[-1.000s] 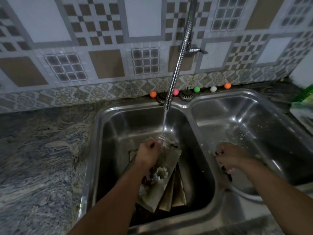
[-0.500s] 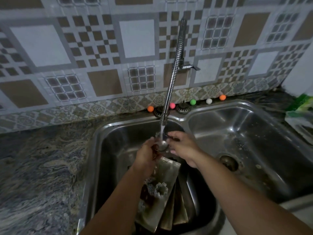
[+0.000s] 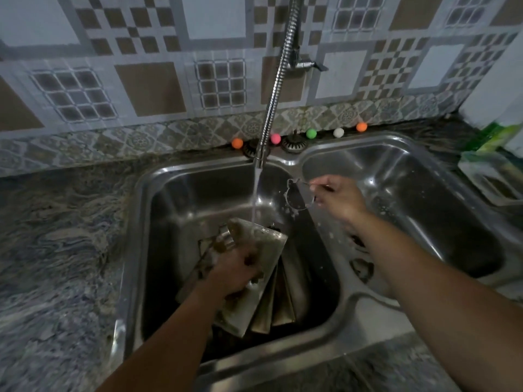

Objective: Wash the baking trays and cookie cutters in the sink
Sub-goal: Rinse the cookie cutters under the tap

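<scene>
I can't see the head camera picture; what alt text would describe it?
A person's right hand pinches a thin metal cookie cutter above the divider of a steel double sink, beside water running from a faucet. The left hand rests on stacked baking trays in the left basin. Small coloured balls line the patterned tile wall.

Right hand (image 3: 338, 198) is drawn away from the water stream, now over the divider between basins, a thin wire-like cookie cutter (image 3: 300, 195) pinched in its fingertips. Left hand (image 3: 236, 271) is lowered from under the faucet onto the top baking tray (image 3: 263, 250), fingers curled; what it grips is unclear. Stream now falls directly on that tray.
</scene>
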